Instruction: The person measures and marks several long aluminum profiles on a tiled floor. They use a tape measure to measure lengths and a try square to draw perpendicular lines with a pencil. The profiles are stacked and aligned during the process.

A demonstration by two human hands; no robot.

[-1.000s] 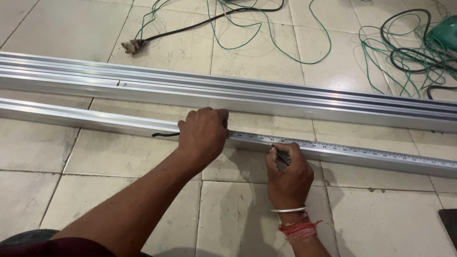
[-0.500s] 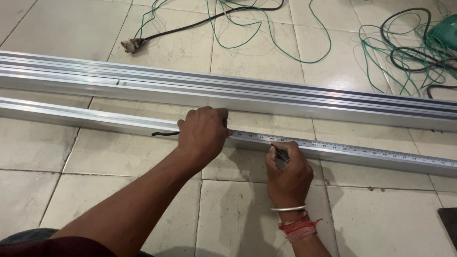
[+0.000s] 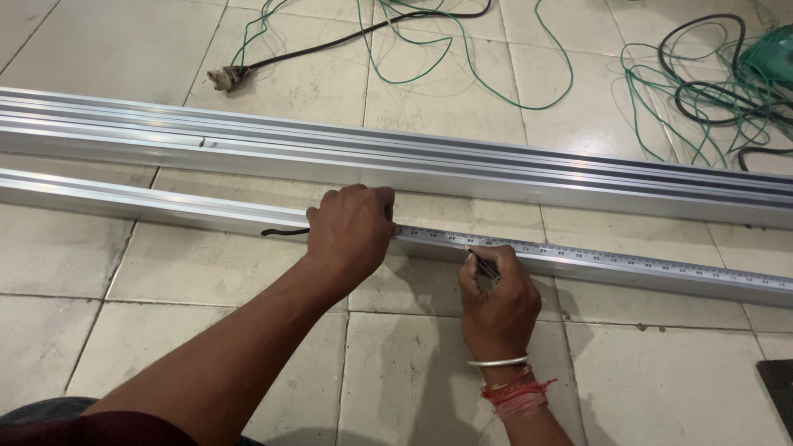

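Note:
A long, narrow aluminium bar (image 3: 149,203) lies across the tiled floor. A measuring tape blade (image 3: 628,259) runs along its top towards the right. My left hand (image 3: 351,229) is closed over the tape's case and presses it onto the bar; a black strap (image 3: 282,232) sticks out to its left. My right hand (image 3: 496,301) grips a dark pen (image 3: 484,266), whose tip touches the blade's near edge. Bangles and red thread circle that wrist.
A wider, ribbed aluminium profile (image 3: 462,165) lies parallel just behind the bar. Green wire (image 3: 462,58) and black cable (image 3: 710,91) sprawl on the tiles beyond it, with a plug end (image 3: 225,78) at the left. A dark object (image 3: 778,388) shows at the lower right edge.

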